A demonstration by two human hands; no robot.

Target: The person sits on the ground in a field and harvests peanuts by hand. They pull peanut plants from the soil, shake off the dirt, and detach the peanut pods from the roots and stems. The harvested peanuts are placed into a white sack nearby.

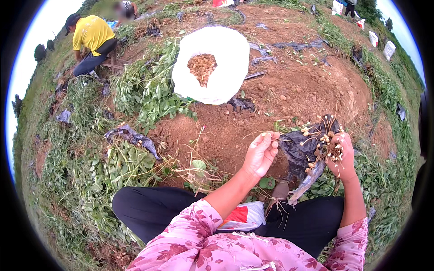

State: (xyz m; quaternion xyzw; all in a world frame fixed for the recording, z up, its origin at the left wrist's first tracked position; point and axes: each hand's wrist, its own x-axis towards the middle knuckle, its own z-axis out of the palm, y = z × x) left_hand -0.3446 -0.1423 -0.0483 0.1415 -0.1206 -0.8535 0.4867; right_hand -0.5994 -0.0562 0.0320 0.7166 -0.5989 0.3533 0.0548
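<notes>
My right hand (343, 157) grips an uprooted peanut plant by its base, with pale pods and thin roots (326, 139) spreading from the fist. Left of it, my left hand (261, 152) is closed, thumb against curled fingers, pinching a thin root strand; whether a pod is in it too, I cannot tell. Torn black plastic film (298, 152) hangs or lies behind and between the hands. Beyond them, a large white sack (230, 57) stands with its mouth rolled wide. Harvested peanuts (202, 67) show inside it.
Pulled peanut plants (132, 162) are heaped at my left, with leafy vines (149, 81) beside the sack. A red-and-white bag (249, 213) lies between my legs. A person in a yellow shirt (93, 35) crouches at upper left. White sacks (389, 50) stand far right.
</notes>
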